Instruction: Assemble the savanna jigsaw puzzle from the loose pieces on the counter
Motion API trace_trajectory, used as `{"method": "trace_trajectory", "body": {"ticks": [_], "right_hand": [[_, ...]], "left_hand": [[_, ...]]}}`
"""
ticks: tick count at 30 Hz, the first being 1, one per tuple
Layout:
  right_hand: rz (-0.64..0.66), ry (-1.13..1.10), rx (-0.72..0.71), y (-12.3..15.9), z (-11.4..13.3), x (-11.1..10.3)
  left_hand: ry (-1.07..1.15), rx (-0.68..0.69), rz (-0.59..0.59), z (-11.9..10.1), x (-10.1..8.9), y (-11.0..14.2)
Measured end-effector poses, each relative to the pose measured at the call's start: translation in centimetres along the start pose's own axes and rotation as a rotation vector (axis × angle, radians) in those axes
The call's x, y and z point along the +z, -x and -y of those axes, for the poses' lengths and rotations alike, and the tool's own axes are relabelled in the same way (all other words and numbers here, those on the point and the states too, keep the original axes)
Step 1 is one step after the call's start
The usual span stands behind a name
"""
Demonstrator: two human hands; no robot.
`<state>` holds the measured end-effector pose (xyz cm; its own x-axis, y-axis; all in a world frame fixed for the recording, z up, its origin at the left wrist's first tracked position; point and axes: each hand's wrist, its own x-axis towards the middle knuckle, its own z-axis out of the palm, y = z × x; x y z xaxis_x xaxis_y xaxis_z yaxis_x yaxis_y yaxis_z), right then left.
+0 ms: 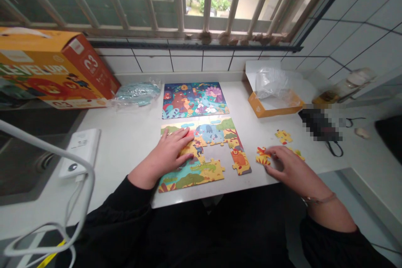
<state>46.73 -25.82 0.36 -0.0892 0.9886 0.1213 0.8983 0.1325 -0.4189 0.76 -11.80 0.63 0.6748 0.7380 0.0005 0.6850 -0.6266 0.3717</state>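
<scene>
Left hand point(169, 150) spread flat on partly assembled jigsaw puzzle point(196, 173), right hand point(290, 165) curled, fingertips touching loose puzzle piece point(263, 156), grip unclear, 2 more loose pieces point(283, 136) beside it, all on white countertop point(132, 150), finished animal puzzle point(194, 100) beyond

The left hand point(169, 148) lies flat on a half-built jigsaw puzzle point(207, 171); the right hand point(290, 165) touches a loose orange piece point(262, 156) on the white table point(132, 146); a finished puzzle point(195, 100) lies beyond
</scene>
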Motion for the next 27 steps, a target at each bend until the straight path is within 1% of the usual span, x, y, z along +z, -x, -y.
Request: {"method": "trace_trajectory", "body": {"ticks": [4,6,12,17,22,24,27], "right_hand": [[-0.012,0.003,-0.009,-0.2,0.4,0.1],[-0.009,0.002,-0.01,-0.2,0.6,0.1],[0.006,0.019,0.016,-0.4,1.2,-0.3],[0.009,0.001,0.027,-0.4,1.8,-0.3],[-0.055,-0.031,0.058,-0.1,2.4,0.0],[-0.067,-0.047,0.038,-0.2,2.9,0.1],[-0.051,-0.085,-0.02,-0.8,4.3,0.3]], "left_hand": [[0.08,0.128,0.031,0.1,0.0,0.0],[0.1,0.166,0.043,0.3,0.0,0.0],[0.136,0.204,0.065,0.8,0.3,-0.3],[0.191,0.269,0.081,0.5,0.2,-0.2],[0.245,0.3,0.125,-0.1,-0.1,-0.2],[0.249,0.3,0.145,-0.2,-0.3,-0.3],[0.262,0.313,0.159,-0.3,-0.4,-0.4]]}}
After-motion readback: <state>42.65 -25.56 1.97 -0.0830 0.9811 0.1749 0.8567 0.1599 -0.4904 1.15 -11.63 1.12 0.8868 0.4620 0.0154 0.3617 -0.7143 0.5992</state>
